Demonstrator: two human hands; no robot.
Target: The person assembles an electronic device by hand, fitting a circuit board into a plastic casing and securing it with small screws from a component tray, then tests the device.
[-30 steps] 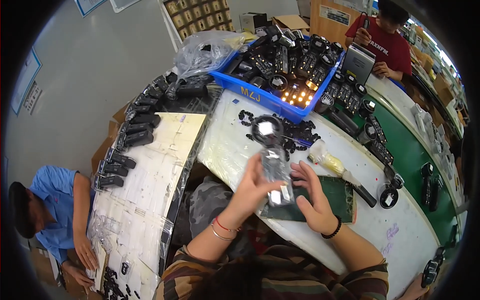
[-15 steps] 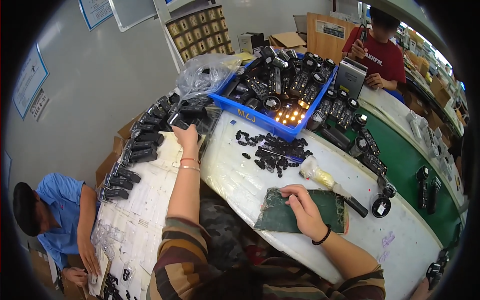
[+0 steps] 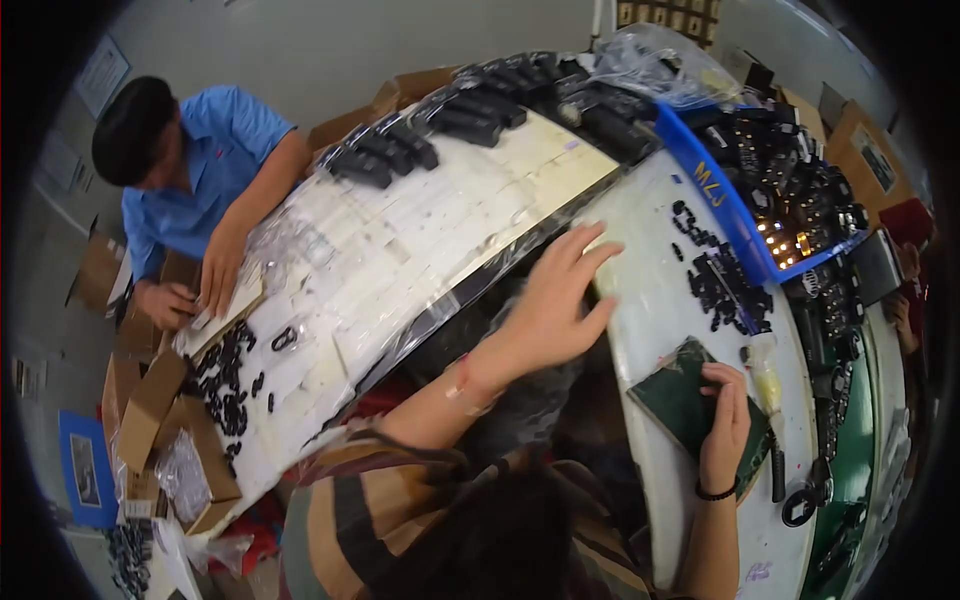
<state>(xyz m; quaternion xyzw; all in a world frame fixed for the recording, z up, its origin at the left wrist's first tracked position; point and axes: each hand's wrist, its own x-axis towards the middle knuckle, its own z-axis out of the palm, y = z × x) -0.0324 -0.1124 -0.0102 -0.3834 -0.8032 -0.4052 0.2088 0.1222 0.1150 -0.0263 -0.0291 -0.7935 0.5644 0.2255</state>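
Observation:
My left hand (image 3: 556,308) is empty with its fingers spread, above the gap between the white left table (image 3: 450,235) and the curved white bench (image 3: 645,260). My right hand (image 3: 727,428) rests on a dark green board (image 3: 672,400), its fingers loosely bent and nothing visible in them. Beyond the board lie small black parts (image 3: 722,290) in a loose pile. Beside it is a brush (image 3: 768,385) with a yellowish wrapped part and a black handle. Black handheld devices (image 3: 470,115) stand in a row along the left table's far edge.
A blue bin (image 3: 712,190) holds many black devices, some with lit lamps. A clear plastic bag (image 3: 665,65) lies behind it. At left, a co-worker in a blue shirt (image 3: 225,150) handles a small piece near black parts (image 3: 225,385). An open carton (image 3: 200,470) stands below.
My left hand has come back from the black devices at the far end, now empty and spread. The view has swung left; my right hand stays on the green board.

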